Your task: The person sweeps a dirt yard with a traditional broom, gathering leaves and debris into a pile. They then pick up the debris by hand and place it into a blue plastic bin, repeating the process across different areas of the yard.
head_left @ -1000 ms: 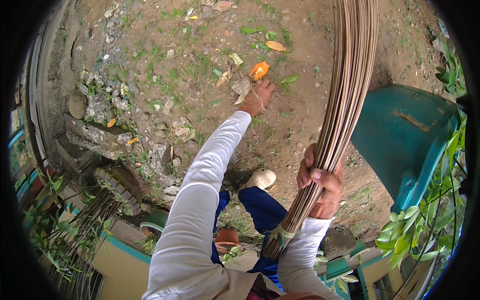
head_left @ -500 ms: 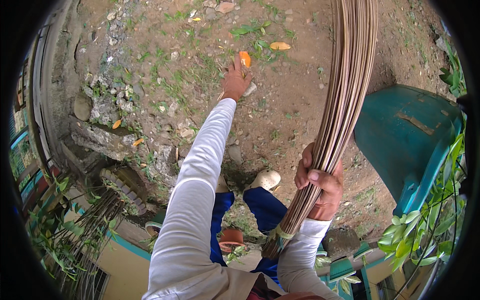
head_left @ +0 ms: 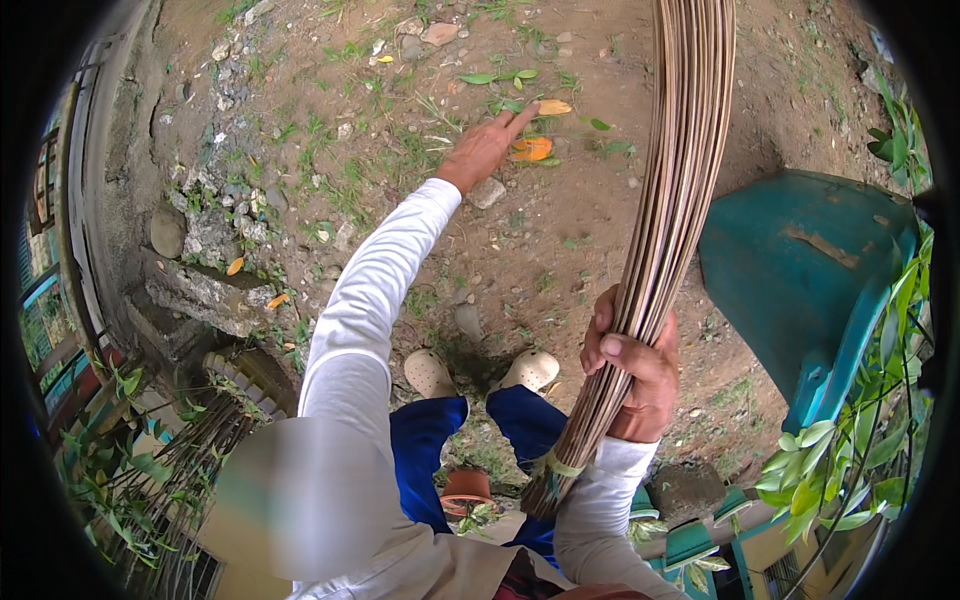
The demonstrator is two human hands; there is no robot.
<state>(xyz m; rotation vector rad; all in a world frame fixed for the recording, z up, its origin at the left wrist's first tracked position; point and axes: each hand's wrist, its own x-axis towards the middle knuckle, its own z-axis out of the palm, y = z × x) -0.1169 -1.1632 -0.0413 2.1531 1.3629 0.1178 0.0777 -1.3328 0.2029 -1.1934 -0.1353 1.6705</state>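
Note:
My left hand is stretched out low over the dirt, with an orange leaf at its thumb side, apparently gripped. Its pointing finger reaches a second, yellowish dry leaf on the ground. Exactly how the fingers meet the leaves is partly hidden. Fingers and thumb of my right hand wrap round a long stick broom, a bundle of thin brown ribs. Its bound end lies along my right forearm; the loose ribs run up past the top of the view.
At right stands a big green plastic scoop-shaped container beside leafy plants. Stones and broken concrete line the left side. My beige clogs stand on the soil, a terracotta pot behind them. Green leaves lie farther ahead.
My left hand has moved right to the yellowish leaf, and the orange leaf has shifted right with it. My right hand keeps its hold on the broom.

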